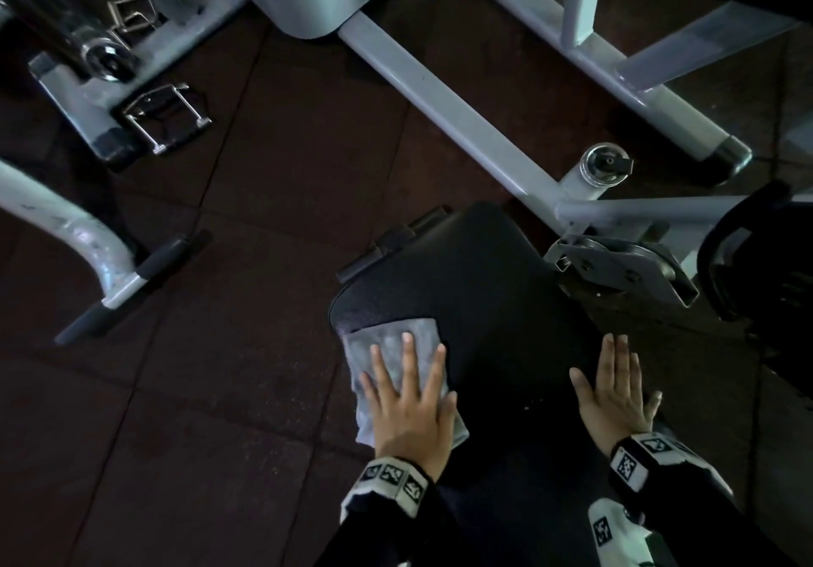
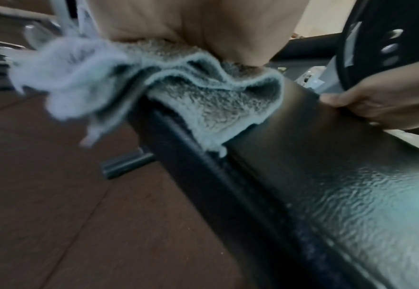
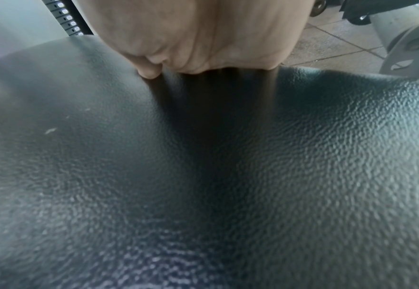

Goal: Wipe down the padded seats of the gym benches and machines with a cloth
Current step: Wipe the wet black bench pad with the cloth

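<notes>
A black padded seat (image 1: 497, 302) fills the lower middle of the head view, its grained vinyl close up in the right wrist view (image 3: 203, 176). A grey cloth (image 1: 387, 337) lies over the seat's left edge, part of it hanging off the side (image 2: 62, 82). My left hand (image 1: 409, 395) presses flat on the cloth with straight, spread fingers. My right hand (image 1: 616, 386) rests flat on the seat's right side, fingers straight and together, holding nothing; its palm (image 3: 203, 33) touches the vinyl.
White machine frame tubes (image 1: 444, 100) cross the dark rubber floor (image 1: 198, 390) beyond the seat. A pivot bracket (image 1: 624, 267) and a black weight plate (image 1: 756, 258) sit at the seat's right. Cable handles (image 1: 162, 117) and a footed frame (image 1: 110, 276) lie to the left.
</notes>
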`<state>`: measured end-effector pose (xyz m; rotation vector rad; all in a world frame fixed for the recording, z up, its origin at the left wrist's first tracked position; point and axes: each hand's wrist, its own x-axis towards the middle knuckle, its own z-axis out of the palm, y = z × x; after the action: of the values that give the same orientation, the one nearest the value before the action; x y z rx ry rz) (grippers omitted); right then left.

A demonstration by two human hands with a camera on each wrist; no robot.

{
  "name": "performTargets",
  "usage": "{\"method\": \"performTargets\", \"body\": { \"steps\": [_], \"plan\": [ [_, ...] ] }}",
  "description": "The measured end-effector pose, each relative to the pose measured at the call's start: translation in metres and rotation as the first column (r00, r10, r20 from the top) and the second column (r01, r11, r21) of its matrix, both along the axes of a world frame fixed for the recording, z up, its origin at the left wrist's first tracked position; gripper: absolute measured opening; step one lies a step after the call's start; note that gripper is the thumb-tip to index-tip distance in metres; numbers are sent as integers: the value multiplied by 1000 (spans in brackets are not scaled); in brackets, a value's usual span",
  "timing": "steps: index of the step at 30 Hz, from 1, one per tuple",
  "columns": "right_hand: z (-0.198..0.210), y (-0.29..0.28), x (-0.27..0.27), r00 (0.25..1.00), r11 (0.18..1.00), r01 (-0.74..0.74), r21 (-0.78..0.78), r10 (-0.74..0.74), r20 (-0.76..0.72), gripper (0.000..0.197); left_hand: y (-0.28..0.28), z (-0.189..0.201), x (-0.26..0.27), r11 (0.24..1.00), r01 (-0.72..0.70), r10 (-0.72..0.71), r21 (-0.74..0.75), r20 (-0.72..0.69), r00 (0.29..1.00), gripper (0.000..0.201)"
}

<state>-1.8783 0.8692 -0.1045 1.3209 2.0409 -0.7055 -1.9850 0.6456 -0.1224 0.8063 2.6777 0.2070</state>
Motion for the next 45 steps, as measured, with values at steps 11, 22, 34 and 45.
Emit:
{"method": "performTargets", "body": {
  "steps": [11, 22, 34, 45],
  "plan": [
    [-4, -1, -2, 1000, 999, 24, 48, -24, 2, 66, 61, -7, -74, 964, 250, -242, 85, -94, 966, 57],
    [-6, -1, 3, 998, 998, 11, 62, -7, -65, 67, 28, -7, -17, 955, -250, 255, 160, -8, 967, 67],
    [-13, 4, 13, 978, 993, -32, 111, 54, -200, 68, 8, 5, 147, 446, -861, 705, 246, 495, 507, 90],
    [-16, 6, 16, 972, 995, -23, 102, 46, -229, 68, 6, -13, 32, 486, -774, 706, 405, 340, 621, 75]
  ]
}}
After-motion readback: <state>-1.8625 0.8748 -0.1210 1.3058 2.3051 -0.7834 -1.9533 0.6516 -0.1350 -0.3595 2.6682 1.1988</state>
